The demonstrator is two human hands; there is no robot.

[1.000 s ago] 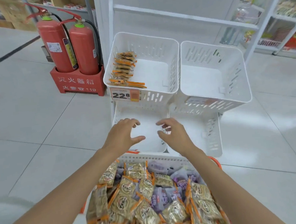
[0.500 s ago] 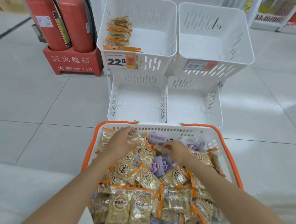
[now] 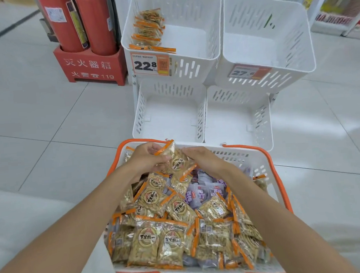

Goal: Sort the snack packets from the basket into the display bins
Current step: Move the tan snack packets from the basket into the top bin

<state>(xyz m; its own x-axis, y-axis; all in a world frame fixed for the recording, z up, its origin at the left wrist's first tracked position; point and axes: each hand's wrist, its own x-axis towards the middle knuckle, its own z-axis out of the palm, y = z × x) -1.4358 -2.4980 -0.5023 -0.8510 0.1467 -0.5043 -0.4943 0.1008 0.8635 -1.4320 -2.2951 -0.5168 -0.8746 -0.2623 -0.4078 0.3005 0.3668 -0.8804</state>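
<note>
Your left hand (image 3: pixel 145 160) and right hand (image 3: pixel 204 161) both pinch a loose clutch of orange-edged packets (image 3: pixel 177 161) above the far end of the basket (image 3: pixel 281 184), centre frame. Held that slackly, one could slip back, or miss the upper-left bin (image 3: pixel 191 69) holding the matching stack (image 3: pixel 148 29).

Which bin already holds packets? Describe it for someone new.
Find the red fire extinguisher stand at the upper left. The white bin right beside it, top row, carries a 22.8 price tag. It alone has orange-edged packets stacked along its left side; the other three bins show none.
</note>
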